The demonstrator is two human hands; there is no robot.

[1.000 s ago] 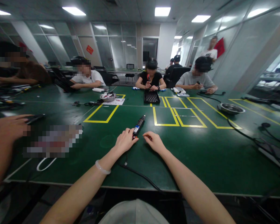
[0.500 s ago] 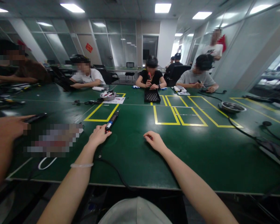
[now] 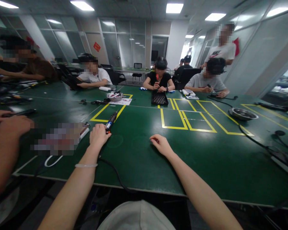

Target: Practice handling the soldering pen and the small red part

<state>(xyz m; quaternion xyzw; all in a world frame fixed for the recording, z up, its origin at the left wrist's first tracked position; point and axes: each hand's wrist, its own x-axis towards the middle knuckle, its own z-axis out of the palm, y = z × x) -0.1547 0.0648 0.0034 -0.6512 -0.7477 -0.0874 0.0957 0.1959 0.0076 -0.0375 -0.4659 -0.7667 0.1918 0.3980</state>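
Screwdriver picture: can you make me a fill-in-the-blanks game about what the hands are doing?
1. The left hand grips the screwdriver above the ____ table.
2. The right hand holds ____.
3. The bracelet sits on the ____ wrist.
Missing words: green; nothing; left.

Bright, even ceiling-panel light; soft glare on the green table [image 3: 139, 153] beyond the right hand [image 3: 161, 145]; edges bowed, faces pixelated.
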